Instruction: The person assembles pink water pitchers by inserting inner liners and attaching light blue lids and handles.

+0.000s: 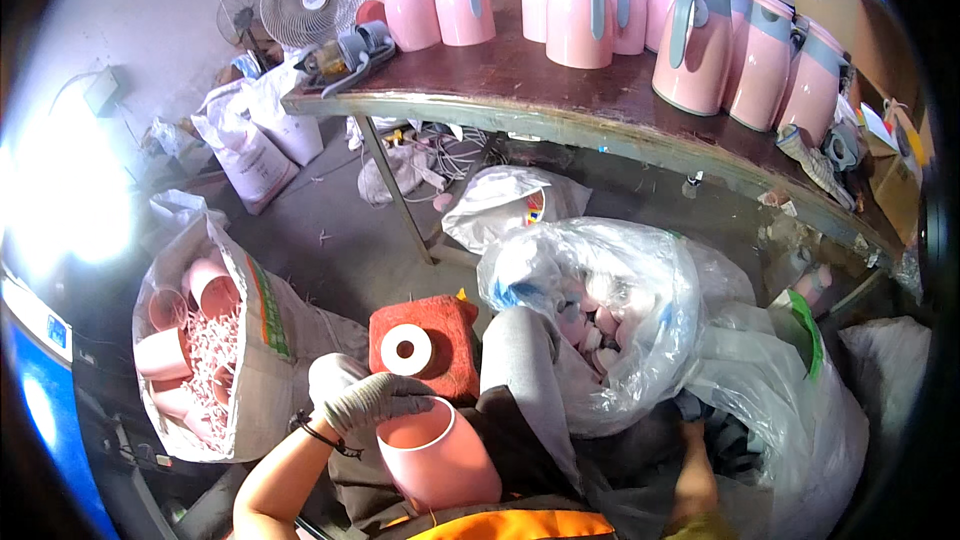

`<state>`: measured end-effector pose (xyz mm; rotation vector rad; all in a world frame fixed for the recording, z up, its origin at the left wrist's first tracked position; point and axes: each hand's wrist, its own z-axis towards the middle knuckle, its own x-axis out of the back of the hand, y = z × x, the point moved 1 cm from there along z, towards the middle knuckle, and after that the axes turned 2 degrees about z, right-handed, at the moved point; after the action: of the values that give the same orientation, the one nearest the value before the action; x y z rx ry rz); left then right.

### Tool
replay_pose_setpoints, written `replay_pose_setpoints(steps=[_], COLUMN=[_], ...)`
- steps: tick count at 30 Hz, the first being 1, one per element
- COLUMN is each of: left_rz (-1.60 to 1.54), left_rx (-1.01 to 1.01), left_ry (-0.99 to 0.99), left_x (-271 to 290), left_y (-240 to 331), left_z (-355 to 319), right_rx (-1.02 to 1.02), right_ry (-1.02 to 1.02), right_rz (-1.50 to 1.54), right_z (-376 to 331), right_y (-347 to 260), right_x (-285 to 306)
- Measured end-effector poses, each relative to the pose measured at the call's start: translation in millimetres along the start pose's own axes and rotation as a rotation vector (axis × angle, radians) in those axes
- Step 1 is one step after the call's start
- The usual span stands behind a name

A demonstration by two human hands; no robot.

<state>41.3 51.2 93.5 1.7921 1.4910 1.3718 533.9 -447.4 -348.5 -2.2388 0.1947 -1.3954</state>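
My left hand [375,405], in a pale knitted glove, grips the rim of a pink jug body [448,465]. The jug body is tilted on my lap with its wide opening facing up and away. Just beyond that hand, a white ring-shaped part [407,350] with a centre hole lies on a red cloth-covered pad [450,325]. My right hand [692,408] is down at a clear plastic bag [780,370] on my right, near dark grey parts [728,440]. Its fingers are hidden, so whether it holds something does not show.
A white woven sack [275,380] with pink shells and shavings stands on my left. Ahead is a clear bag [640,270] of small pink and white parts. Beyond, finished pink jugs [580,20] with grey handles stand on a dark table [480,75]. A fan [315,0] is at far left.
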Motion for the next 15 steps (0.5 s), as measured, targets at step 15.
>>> replay_pose_setpoints(steps=[15], left_rz=[0.014], left_rx=[-0.047], left_ry=[-0.197], left_x=[-10.9], left_y=[9.2], left_z=[47.4], right_rx=[-0.427], right_ry=[-0.419], right_rz=[0.693], right_z=[-101.2], right_y=[-79.5], right_x=[52.0])
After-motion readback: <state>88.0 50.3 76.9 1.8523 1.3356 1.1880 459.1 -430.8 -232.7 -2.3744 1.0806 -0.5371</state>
